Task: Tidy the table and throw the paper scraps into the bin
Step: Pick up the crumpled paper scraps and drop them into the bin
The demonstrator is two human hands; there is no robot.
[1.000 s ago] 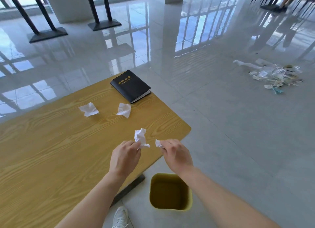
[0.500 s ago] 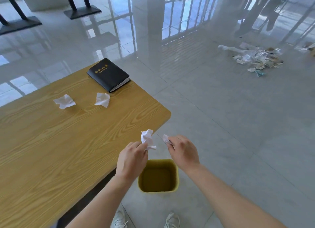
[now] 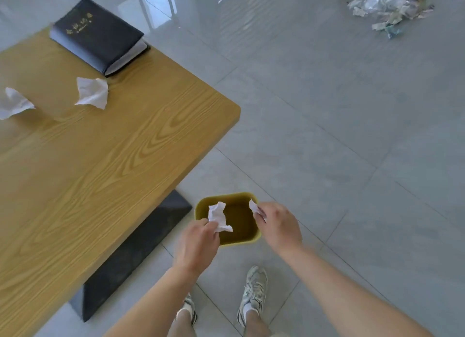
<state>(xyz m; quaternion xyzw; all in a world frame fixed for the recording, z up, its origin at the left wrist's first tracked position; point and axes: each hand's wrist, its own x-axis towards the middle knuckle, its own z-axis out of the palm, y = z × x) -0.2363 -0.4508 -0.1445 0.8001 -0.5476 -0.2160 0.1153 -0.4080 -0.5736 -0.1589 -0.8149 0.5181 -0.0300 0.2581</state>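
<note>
Seen from above, two bare hands are held over a small yellow bin [image 3: 254,239] that stands on a grey tiled floor [image 3: 327,148] just off the corner of a wooden table [image 3: 105,165]. The left hand [image 3: 197,243] is closed on a crumpled white paper scrap [image 3: 218,216], pinched at the fingertips above the bin's opening. The right hand [image 3: 279,226] is closed on a smaller paper scrap [image 3: 253,206], held over the bin's far right rim. Two more crumpled paper pieces are left on the table: one [image 3: 91,93] near a closed black book [image 3: 97,34] at the far corner, another [image 3: 13,103] at the left edge of view. A heap of litter [image 3: 390,7] is seen on the floor at top right, well apart from the bin. Two pale sneakers [image 3: 253,290] are visible below the arms.
</note>
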